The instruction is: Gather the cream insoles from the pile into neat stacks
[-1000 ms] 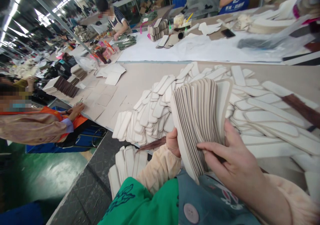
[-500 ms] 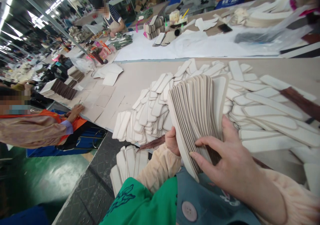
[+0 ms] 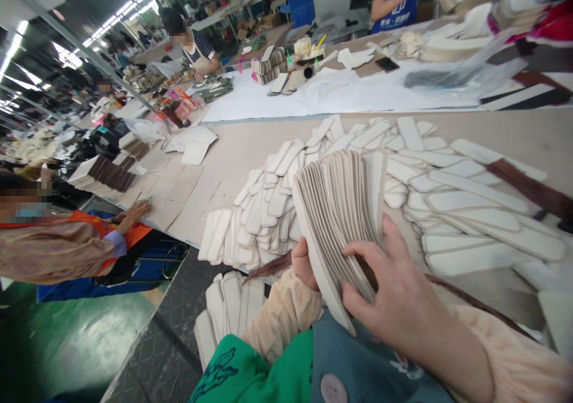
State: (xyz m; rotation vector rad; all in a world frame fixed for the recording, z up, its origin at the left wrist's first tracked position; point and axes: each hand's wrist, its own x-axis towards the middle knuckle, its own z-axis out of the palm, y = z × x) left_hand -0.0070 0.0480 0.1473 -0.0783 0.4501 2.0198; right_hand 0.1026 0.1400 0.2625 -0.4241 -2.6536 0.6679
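A thick stack of cream strap-shaped pieces with rounded ends [image 3: 335, 194] stands on edge between my hands, fanned apart at the top. My left hand [image 3: 305, 264] is closed round its lower left side, most of its fingers hidden behind the stack. Across the right side and front edges lie the fingers of my right hand [image 3: 394, 283], thumb and fingers gripping the stack. Behind it, on the table, spreads a loose heap of similar cream pieces [image 3: 268, 200]. More of them [image 3: 483, 212] lie in overlapping rows to the right.
A small bundle of pieces [image 3: 224, 307] lies at the dark table edge [image 3: 156, 331]. Brown strips [image 3: 528, 182] cross the heap. A co-worker [image 3: 67, 242] sits at the left, another [image 3: 194, 45] works across the table. White sheeting [image 3: 358, 92] covers the far table.
The view has shifted slightly, so the table and stack sit a little lower and further left. Both hands keep hold of the stack; the right fingers have moved slightly along its edges.
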